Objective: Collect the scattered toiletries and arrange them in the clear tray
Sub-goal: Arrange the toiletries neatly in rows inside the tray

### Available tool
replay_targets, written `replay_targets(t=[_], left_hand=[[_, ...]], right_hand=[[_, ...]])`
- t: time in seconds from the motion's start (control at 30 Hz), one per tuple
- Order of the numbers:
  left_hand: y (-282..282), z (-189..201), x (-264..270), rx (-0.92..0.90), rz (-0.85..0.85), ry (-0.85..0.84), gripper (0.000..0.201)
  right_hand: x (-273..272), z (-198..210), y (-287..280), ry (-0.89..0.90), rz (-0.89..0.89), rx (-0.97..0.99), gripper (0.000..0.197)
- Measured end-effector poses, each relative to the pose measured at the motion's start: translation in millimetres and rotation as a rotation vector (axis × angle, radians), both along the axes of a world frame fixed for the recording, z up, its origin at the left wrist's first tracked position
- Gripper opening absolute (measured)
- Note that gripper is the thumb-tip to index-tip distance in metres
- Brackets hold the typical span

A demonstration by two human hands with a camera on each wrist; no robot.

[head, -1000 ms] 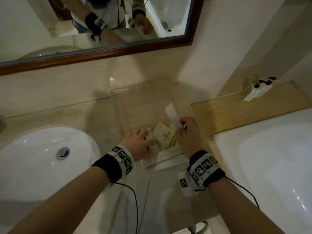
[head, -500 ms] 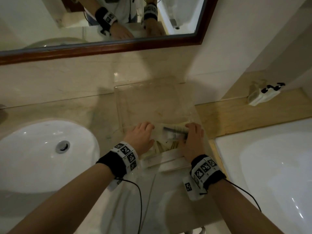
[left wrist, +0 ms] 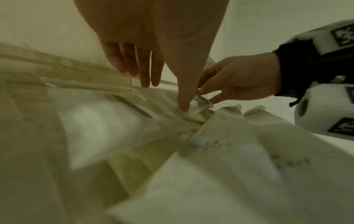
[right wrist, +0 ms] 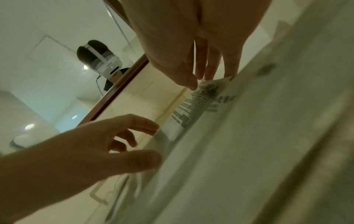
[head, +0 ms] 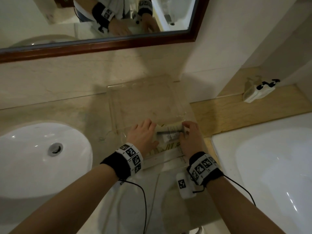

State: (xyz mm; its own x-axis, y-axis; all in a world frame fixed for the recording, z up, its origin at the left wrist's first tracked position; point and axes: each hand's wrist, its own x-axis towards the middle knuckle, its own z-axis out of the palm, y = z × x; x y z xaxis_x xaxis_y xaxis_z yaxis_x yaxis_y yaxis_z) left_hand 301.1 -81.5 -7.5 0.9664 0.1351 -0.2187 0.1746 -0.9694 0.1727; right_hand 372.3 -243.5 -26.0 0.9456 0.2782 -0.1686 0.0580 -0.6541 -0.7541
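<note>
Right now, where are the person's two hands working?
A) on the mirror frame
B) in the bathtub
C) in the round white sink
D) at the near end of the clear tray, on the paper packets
D: the left hand and right hand meet over the packets inside the clear tray.

The tray (head: 116,105) is clear, and the beige marble counter (head: 67,105) shows through it. The packets (head: 170,135) in it are white and pale yellow with dark print; one has a dark stripe, maybe a comb. Left, the sink (head: 25,157) is white. Both wristbands (head: 121,164) are black with black-and-white square markers. The mirror frame (head: 101,46) is dark brown.
</note>
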Motion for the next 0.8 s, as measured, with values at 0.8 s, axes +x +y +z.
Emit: replay_targets(t=[0.8], left_hand=[[-4.0, -10.3, 4.9, 0.036, -0.060, 0.019, 0.078]], right_hand=[[-16.7, -18.6, 0.3, 0.054, 0.074, -0.083, 0.034]])
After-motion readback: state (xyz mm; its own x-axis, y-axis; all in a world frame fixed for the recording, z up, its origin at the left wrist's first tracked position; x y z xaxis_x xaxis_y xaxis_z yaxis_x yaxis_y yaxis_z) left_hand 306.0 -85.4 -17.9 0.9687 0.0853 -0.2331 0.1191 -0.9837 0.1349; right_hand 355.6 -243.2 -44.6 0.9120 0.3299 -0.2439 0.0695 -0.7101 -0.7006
